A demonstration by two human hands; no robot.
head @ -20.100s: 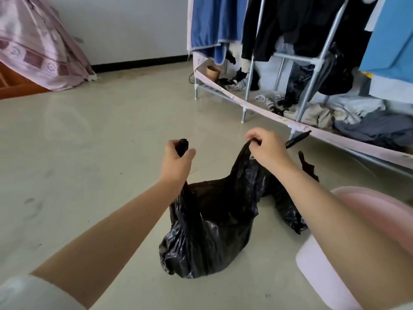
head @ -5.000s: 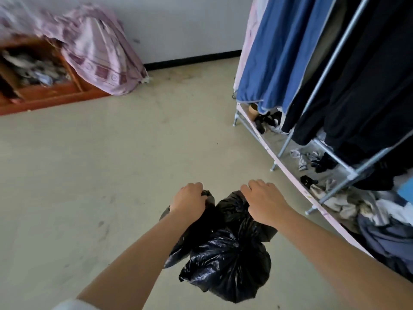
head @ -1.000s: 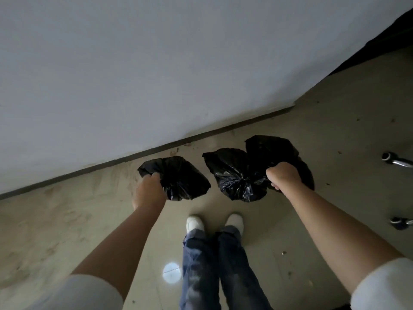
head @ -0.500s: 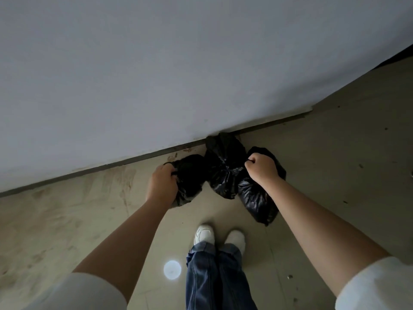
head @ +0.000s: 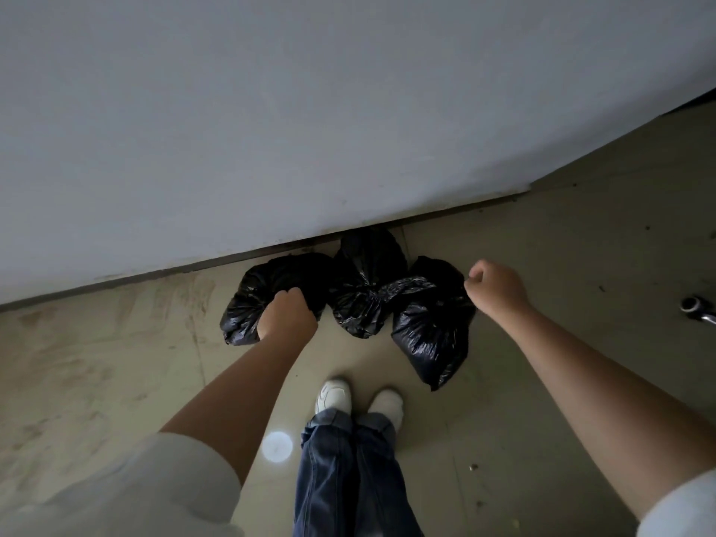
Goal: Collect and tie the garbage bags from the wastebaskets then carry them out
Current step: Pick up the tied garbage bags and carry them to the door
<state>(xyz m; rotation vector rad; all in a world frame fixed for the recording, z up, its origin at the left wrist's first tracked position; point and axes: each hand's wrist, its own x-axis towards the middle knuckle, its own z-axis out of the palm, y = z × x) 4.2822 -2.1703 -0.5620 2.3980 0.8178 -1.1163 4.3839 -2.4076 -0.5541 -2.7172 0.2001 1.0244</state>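
Three tied black garbage bags lie on the floor against the foot of a white wall. My left hand is closed on the top of the left bag. The middle bag leans on the wall base. The right bag lies just in front of it. My right hand hovers to the right of the right bag, fingers curled loosely, holding nothing.
The white wall fills the upper view and ends in a corner at the right. My white shoes and jeans stand just behind the bags. A metal frame foot pokes in at the right edge.
The bags have gone down onto the floor by the wall. My right hand has let go of its two bags and drawn off to the right. My left hand still grips its bag.
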